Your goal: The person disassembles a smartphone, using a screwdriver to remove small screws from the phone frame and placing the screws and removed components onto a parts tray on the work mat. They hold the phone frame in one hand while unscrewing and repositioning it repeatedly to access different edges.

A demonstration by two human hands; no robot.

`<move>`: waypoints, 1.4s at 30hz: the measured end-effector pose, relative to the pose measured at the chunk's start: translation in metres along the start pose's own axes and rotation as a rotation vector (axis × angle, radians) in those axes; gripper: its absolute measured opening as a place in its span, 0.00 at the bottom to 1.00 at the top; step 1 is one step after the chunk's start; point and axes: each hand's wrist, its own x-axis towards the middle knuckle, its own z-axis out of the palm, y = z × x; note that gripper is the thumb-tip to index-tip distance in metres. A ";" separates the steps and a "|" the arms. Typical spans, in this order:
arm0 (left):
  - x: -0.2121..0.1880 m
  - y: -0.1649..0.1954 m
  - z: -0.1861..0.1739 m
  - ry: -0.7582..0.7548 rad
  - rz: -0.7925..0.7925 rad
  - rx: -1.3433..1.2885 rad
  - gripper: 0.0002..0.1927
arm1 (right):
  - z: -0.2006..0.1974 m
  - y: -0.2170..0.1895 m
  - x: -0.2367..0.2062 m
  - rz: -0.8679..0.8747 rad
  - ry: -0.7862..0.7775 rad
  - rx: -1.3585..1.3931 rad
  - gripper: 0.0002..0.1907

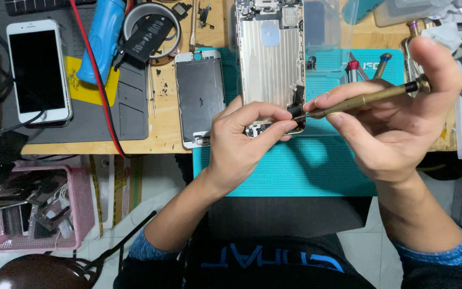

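Nearest: pink basket [84, 203] of loose phone parts, below the bench edge at the person's left.

Left hand [241, 142]: fingers curled, thumb and forefinger tips pinched on a small black part [295, 111] at the lower right corner of the opened phone housing [271, 59]. The part sits right at the fingertips, touching the housing.

Right hand [397, 115]: closed round a brass-coloured screwdriver [370, 98], thumb on its end cap, forefinger along the shaft. The tip meets the black part, just beside the left fingertips.

Teal work mat [295, 168]: under both hands and the housing's lower end.

Detached screen panel [200, 96]: face down, just left of the housing.

Farther: white phone [37, 69], dark screen, on a grey mat [129, 107], well left. Blue tool [102, 37] and roll of tape [151, 27] with a black battery across it, along the back.
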 end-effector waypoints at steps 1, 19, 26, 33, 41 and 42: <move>0.000 0.000 0.001 0.002 0.007 -0.013 0.05 | 0.000 -0.001 0.000 0.006 0.008 -0.015 0.47; -0.001 -0.001 -0.001 0.007 0.111 0.084 0.06 | 0.005 -0.003 -0.002 0.036 0.055 0.012 0.48; -0.002 0.001 -0.001 0.015 0.172 0.138 0.05 | 0.003 -0.002 -0.002 0.004 0.028 0.038 0.47; -0.002 0.002 0.001 0.017 0.139 0.095 0.06 | 0.005 -0.001 -0.007 0.011 0.058 0.073 0.45; -0.005 0.004 0.004 0.038 0.141 0.097 0.06 | 0.006 -0.005 -0.009 -0.008 0.080 0.092 0.47; -0.006 0.006 0.004 0.039 0.133 0.092 0.06 | 0.006 -0.007 -0.008 -0.012 0.082 0.080 0.47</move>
